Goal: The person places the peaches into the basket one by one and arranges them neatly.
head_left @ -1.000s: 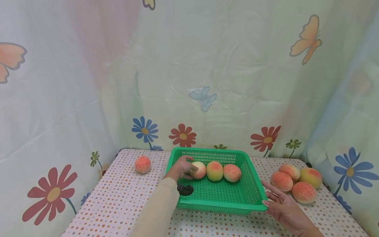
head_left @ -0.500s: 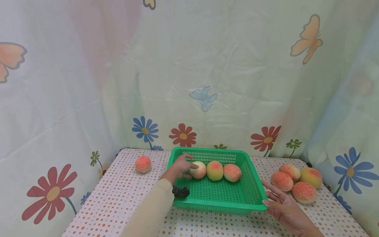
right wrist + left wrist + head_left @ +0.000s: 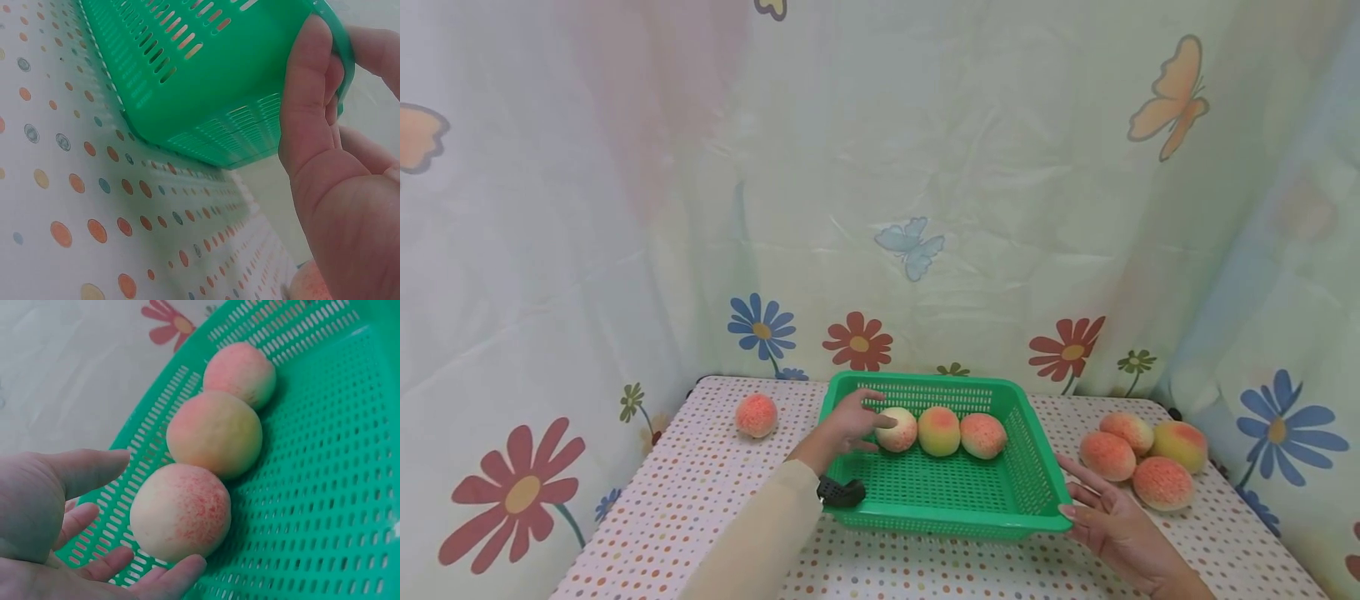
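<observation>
Three peaches stand in a row along the back of the green plastic basket (image 3: 951, 523). My left hand (image 3: 846, 425) is inside the basket at the pale peach (image 3: 900, 433), the leftmost one. In the left wrist view its fingers are spread beside that pale peach (image 3: 178, 515), the thumb apart from it and one fingertip close to its lower edge. The yellow-red peach (image 3: 938, 432) and the pinker peach (image 3: 983, 436) follow to the right. My right hand (image 3: 1112, 521) grips the basket's front right corner; in the right wrist view the rim (image 3: 342, 50) passes between thumb and fingers.
A single pink peach (image 3: 756, 416) lies on the dotted tablecloth (image 3: 700, 492) left of the basket. Several peaches cluster to the right, among them a red one (image 3: 1162, 483), close to my right hand. A flowered curtain (image 3: 925, 317) encloses the back and sides.
My left hand has drawn slightly left and loosened from the pale peach, its fingers more spread. The right hand stays at the basket's corner. The peaches keep their places.
</observation>
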Tool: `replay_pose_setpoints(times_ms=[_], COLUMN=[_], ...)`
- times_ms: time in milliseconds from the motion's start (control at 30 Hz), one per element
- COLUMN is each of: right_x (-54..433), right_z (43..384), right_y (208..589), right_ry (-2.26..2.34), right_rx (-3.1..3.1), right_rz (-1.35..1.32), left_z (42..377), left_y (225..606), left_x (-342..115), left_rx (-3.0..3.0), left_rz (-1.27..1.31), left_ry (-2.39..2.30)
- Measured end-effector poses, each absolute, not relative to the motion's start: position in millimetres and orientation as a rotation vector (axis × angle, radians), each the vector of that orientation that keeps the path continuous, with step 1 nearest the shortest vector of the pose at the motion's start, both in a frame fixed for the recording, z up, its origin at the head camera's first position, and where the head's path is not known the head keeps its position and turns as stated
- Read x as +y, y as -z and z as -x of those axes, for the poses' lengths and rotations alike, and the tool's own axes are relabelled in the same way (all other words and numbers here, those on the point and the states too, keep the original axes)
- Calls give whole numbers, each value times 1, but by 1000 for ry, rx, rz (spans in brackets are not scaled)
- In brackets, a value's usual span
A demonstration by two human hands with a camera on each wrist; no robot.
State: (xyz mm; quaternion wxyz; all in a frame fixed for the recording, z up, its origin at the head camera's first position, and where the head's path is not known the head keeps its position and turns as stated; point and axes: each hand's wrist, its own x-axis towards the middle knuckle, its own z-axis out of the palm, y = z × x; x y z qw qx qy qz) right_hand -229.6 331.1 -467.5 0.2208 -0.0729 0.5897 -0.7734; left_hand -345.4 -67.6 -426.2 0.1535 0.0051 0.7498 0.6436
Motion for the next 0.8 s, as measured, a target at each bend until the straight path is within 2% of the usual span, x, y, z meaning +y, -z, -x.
replay_pose_setpoints(times_ms=[800], right_x=[329], right_z=[228], right_y=[469], right_ry=[2164], right_rx=[1567], right_rz=[261], left_z=[306], left_y=[415], left_x=[-90], left_rx=[2102], left_rz=[-269], left_ry=[-1884])
